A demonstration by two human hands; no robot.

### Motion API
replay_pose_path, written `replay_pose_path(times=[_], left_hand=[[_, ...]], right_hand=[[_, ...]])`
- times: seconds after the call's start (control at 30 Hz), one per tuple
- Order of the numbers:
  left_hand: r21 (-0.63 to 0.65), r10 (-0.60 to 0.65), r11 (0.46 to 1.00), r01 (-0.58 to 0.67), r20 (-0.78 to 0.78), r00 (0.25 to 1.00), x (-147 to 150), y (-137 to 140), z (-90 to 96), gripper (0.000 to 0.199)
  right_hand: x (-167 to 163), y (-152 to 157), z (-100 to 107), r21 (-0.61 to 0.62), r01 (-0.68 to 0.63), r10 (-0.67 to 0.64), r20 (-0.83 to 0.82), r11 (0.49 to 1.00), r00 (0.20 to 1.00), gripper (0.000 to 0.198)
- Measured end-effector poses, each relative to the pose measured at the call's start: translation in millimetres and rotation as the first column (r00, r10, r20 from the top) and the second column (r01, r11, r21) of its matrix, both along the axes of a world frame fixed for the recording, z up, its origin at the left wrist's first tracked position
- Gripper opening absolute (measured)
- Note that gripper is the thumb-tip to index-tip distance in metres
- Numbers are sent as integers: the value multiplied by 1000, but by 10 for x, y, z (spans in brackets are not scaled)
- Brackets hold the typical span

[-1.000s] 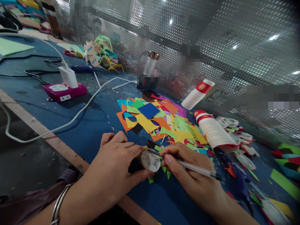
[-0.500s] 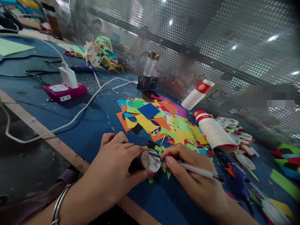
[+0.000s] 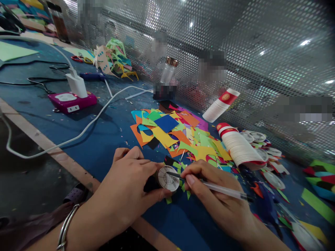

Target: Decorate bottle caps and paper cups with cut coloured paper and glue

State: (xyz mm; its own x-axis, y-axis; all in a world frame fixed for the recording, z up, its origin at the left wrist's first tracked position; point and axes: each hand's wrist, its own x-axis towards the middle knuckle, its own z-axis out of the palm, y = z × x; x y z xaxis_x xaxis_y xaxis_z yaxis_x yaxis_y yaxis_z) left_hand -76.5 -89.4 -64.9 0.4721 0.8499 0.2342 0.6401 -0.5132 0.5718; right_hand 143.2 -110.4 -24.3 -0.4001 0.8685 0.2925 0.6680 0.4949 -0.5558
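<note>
Between the thumb and fingers of my left hand (image 3: 131,184) is a small round piece like an upturned paper cup (image 3: 168,179), its pale top facing up and marked with dark grid lines. My right hand (image 3: 217,191) grips a pen (image 3: 221,188) with a clear barrel, and the pen's tip touches the marked top. Small green scraps (image 3: 188,195) lie around the round piece. Just beyond my hands spreads a heap of coloured paper offcuts (image 3: 167,125). How deep the round piece is cannot be seen, as my fingers cover its side.
Stacked paper cups (image 3: 239,148) lie at the right, with another stack (image 3: 221,105) leaning near the mesh panel (image 3: 256,62). A glue gun (image 3: 267,205) lies right of my right hand. At left, a white cable (image 3: 86,130) runs past a purple power strip (image 3: 74,101). A glass bottle (image 3: 169,71) stands behind.
The pen tip has shifted very slightly on the round top, and my right hand moved a little with it. My left hand keeps its hold in the same place.
</note>
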Motion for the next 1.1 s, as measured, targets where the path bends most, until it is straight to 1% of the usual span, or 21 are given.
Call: replay_pose_path(times=[0.23, 0.47, 0.6, 0.8, 1.1], left_hand=[[-1, 9, 1000, -9, 3, 1000, 10, -1, 5, 31], [-21, 1, 1000, -2, -6, 1000, -2, 2, 24, 30], [-16, 0, 1000, 0, -5, 1000, -2, -8, 20, 29], [-6, -1, 1000, 1, -12, 1000, 7, 1, 19, 28], [-23, 1, 1000, -1, -3, 1000, 6, 1, 18, 33]], right_hand=[[-40, 27, -22, -25, -16, 16, 23, 1000, 1000, 16], [-21, 8, 19, -1, -21, 21, -2, 1000, 1000, 18], [-13, 8, 2, -3, -23, 23, -14, 1000, 1000, 18], [-45, 20, -14, -18, -35, 36, 11, 999, 999, 17], [-24, 0, 3, -20, -41, 41, -11, 999, 999, 17]])
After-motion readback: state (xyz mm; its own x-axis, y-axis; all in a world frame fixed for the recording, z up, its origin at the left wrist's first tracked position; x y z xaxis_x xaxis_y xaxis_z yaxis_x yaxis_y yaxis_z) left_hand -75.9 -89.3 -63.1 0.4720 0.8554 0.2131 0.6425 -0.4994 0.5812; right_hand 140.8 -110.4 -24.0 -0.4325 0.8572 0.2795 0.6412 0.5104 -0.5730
